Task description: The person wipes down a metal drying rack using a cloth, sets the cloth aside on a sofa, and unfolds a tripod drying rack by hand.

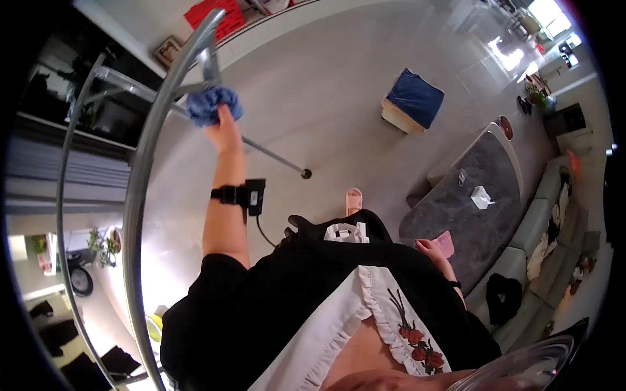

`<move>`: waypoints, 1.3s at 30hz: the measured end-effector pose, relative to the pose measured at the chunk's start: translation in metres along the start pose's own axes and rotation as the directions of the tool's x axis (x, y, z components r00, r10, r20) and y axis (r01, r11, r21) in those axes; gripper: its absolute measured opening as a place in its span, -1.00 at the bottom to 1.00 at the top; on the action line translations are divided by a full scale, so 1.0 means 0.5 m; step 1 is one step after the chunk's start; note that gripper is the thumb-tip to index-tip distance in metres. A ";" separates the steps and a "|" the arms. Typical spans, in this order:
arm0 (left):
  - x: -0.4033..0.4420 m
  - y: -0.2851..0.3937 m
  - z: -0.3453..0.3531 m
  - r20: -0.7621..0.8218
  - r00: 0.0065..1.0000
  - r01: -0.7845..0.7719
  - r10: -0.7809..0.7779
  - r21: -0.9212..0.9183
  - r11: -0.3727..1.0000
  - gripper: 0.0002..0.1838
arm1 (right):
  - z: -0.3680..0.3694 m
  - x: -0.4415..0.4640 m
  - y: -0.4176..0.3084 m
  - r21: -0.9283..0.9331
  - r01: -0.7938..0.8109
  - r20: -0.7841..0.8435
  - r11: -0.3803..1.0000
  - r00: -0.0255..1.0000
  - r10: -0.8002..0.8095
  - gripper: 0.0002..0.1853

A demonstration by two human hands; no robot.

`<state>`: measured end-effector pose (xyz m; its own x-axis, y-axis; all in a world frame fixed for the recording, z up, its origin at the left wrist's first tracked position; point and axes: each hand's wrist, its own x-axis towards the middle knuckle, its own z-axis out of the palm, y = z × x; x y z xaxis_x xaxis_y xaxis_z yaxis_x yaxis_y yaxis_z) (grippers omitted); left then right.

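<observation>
Across a glossy grey floor [313, 120], beside a tall metal-tube frame [134, 215] at left, with a dark grey table [466, 202] and blue-topped stool [417, 101] at right; gripping, in the left hand [225, 128], a bunched blue cloth [207, 107] against the frame's tubing; holding the right hand [434, 250] by the table, fingers curled, at a pink cloth [446, 243], gripped or merely touched impossible to tell.

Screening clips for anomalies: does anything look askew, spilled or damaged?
No spill or damage stands out. The silver-coloured metal tube frame by the left hand looks bowed, probably from wide-angle lens distortion, since the long grey sofa seems curved too.
</observation>
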<state>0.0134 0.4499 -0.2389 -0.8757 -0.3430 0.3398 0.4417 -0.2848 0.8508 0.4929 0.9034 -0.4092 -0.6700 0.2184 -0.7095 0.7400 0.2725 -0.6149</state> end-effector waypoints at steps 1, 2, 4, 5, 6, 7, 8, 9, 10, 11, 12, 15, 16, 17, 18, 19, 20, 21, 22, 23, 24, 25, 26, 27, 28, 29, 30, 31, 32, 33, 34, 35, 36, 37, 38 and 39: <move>0.007 -0.040 -0.028 0.069 0.998 0.018 -0.013 -0.078 0.997 -0.90 | -0.006 0.006 0.004 0.041 -0.021 -0.008 0.999 1.000 0.022 -0.59; 0.000 -0.050 -0.027 0.031 0.999 -0.017 0.018 -0.027 0.999 -0.92 | -0.012 0.008 -0.007 0.080 -0.041 -0.012 0.996 0.999 0.042 -0.59; -0.016 -0.078 -0.041 -0.074 0.997 -0.025 0.034 0.118 0.993 -0.94 | -0.026 0.036 -0.023 0.137 -0.049 0.004 0.989 0.999 0.048 -0.59; -0.015 -0.103 -0.056 -0.146 0.989 0.003 0.028 0.208 0.978 -0.96 | -0.039 0.071 -0.031 0.155 -0.033 0.023 0.987 0.999 0.030 -0.59; -0.015 -0.126 -0.076 -0.163 0.985 -0.009 0.056 0.274 0.962 -0.93 | -0.061 0.100 -0.050 0.164 -0.018 0.045 0.986 0.999 0.011 -0.59; -0.014 -0.137 -0.096 -0.184 0.979 -0.021 0.088 0.338 0.941 -0.86 | -0.083 0.123 -0.081 0.184 0.017 0.044 0.983 0.999 -0.026 -0.59; -0.010 -0.142 -0.108 -0.224 0.971 0.007 0.087 0.389 0.921 -0.84 | -0.106 0.151 -0.141 0.200 0.056 0.044 0.978 0.997 -0.066 -0.59; -0.013 -0.145 -0.112 -0.267 0.959 0.037 0.092 0.439 0.898 -0.83 | -0.136 0.186 -0.195 0.214 0.097 0.049 0.972 0.993 -0.109 -0.59; -0.019 -0.122 -0.098 -0.316 0.947 0.124 0.060 0.531 0.838 -0.79 | -0.169 0.214 -0.259 0.200 0.142 0.050 0.969 0.987 -0.155 -0.62; -0.013 -0.139 -0.111 -0.359 0.931 0.161 0.065 0.564 0.810 -0.78 | -0.207 0.254 -0.294 0.221 0.169 0.050 0.960 0.982 -0.185 -0.63; -0.008 -0.159 -0.147 -0.403 0.913 0.207 0.069 0.600 0.773 -0.76 | -0.237 0.295 -0.329 0.245 0.185 0.060 0.952 0.977 -0.205 -0.64; -0.021 -0.151 -0.187 -0.536 0.842 0.380 0.060 0.668 0.640 -0.65 | -0.313 0.427 -0.437 0.215 0.288 0.114 0.933 0.942 -0.317 -0.67; -0.020 -0.153 -0.192 -0.547 0.835 0.387 0.060 0.661 0.643 -0.64 | -0.322 0.460 -0.507 0.183 0.327 0.136 0.927 0.925 -0.354 -0.68; -0.022 -0.154 -0.196 -0.558 0.828 0.393 0.059 0.651 0.649 -0.63 | -0.329 0.489 -0.578 0.152 0.370 0.156 0.917 0.907 -0.392 -0.68; -0.024 -0.140 -0.179 -0.620 0.785 0.485 -0.017 0.596 0.639 -0.62 | -0.329 0.525 -0.642 0.121 0.422 0.207 0.899 0.875 -0.439 -0.68; -0.028 -0.145 -0.188 -0.642 0.766 0.525 -0.015 0.613 0.590 -0.63 | -0.326 0.567 -0.710 0.093 0.477 0.262 0.874 0.835 -0.483 -0.69; -0.031 -0.152 -0.200 -0.664 0.748 0.562 -0.009 0.625 0.542 -0.63 | -0.317 0.607 -0.776 0.073 0.535 0.317 0.842 0.788 -0.528 -0.69; -0.033 -0.152 -0.210 -0.684 0.729 0.595 -0.001 0.633 0.495 -0.63 | -0.301 0.633 -0.844 0.055 0.565 0.362 0.823 0.757 -0.544 -0.69; -0.028 -0.137 -0.185 -0.678 0.735 0.622 -0.001 0.674 0.399 -0.60 | -0.281 0.654 -0.914 0.041 0.597 0.404 0.801 0.723 -0.560 -0.69; -0.024 -0.125 -0.157 -0.691 0.723 0.634 -0.028 0.646 0.425 -0.57 | -0.263 0.677 -0.971 0.027 0.629 0.444 0.777 0.688 -0.573 -0.69; -0.018 -0.113 -0.127 -0.702 0.710 0.645 -0.056 0.618 0.450 -0.54 | -0.247 0.705 -1.020 0.001 0.644 0.498 0.765 0.663 -0.559 -0.69; -0.023 -0.100 -0.123 -0.708 0.701 0.652 -0.085 0.587 0.480 -0.51 | -0.227 0.728 -1.040 -0.011 0.656 0.520 0.754 0.648 -0.557 -0.69; -0.053 -0.146 -0.177 -0.690 0.722 0.596 -0.057 0.578 0.557 -0.62 | -0.218 0.773 -1.054 -0.020 0.674 0.541 0.738 0.629 -0.559 -0.69; -0.047 -0.153 -0.169 -0.706 0.705 0.582 -0.064 0.525 0.621 -0.54 | -0.207 0.806 -1.081 -0.032 0.689 0.565 0.724 0.610 -0.556 -0.69; -0.039 -0.164 -0.149 -0.721 0.689 0.565 -0.074 0.469 0.679 -0.44 | -0.196 0.812 -1.116 -0.108 0.708 0.561 0.698 0.623 -0.545 -0.70; -0.040 -0.170 -0.133 -0.736 0.671 0.548 -0.090 0.410 0.729 -0.33 | -0.199 0.841 -1.125 -0.101 0.675 0.598 0.731 0.628 -0.497 -0.69; -0.037 -0.173 -0.127 -0.756 0.646 0.593 -0.106 0.409 0.694 -0.30 | -0.208 0.898 -1.118 -0.180 0.698 0.647 0.694 0.615 -0.451 -0.68; -0.037 -0.190 -0.144 -0.758 0.648 0.595 -0.075 0.442 0.671 -0.29 | -0.218 0.955 -1.109 -0.251 0.723 0.693 0.644 0.599 -0.402 -0.67; -0.059 -0.213 -0.168 -0.761 0.647 0.601 -0.048 0.471 0.646 -0.28 | -0.243 1.006 -1.093 -0.382 0.783 0.742 0.490 0.576 -0.342 -0.66; -0.071 -0.228 -0.177 -0.766 0.643 0.615 -0.026 0.496 0.613 -0.27 | -0.261 1.016 -1.098 -0.374 0.696 0.723 0.613 0.633 -0.277 -0.66; -0.071 -0.232 -0.171 -0.780 0.625 0.625 -0.027 0.479 0.616 -0.27 | -0.271 1.026 -1.106 -0.363 0.588 0.704 0.723 0.681 -0.200 -0.66; -0.067 -0.231 -0.166 -0.795 0.606 0.636 -0.029 0.462 0.619 -0.27 | -0.278 1.019 -1.138 -0.454 0.532 0.672 0.715 0.731 -0.117 -0.66; -0.068 -0.233 -0.160 -0.810 0.586 0.647 -0.032 0.444 0.620 -0.27 | -0.280 1.002 -1.178 -0.541 0.472 0.633 0.696 0.774 -0.032 -0.67; -0.072 -0.244 -0.160 -0.850 0.525 0.701 -0.047 0.401 0.590 -0.28 | -0.275 1.004 -1.210 -0.602 0.449 0.613 0.660 0.790 0.021 -0.66; -0.080 -0.259 -0.166 -0.886 0.459 0.751 -0.061 0.350 0.560 -0.29 | -0.267 1.023 -1.242 -0.632 0.456 0.614 0.627 0.788 0.046 -0.65; -0.092 -0.269 -0.170 -0.917 0.392 0.792 -0.073 0.297 0.534 -0.29 | -0.260 1.042 -1.265 -0.659 0.472 0.620 0.586 0.781 0.067 -0.64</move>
<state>0.0108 0.4278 -0.4029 -0.1968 -0.9347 -0.2960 -0.5153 -0.1582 0.8423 -0.3317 0.9667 -0.3452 -0.4372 -0.3923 -0.8093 0.0782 0.8799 -0.4688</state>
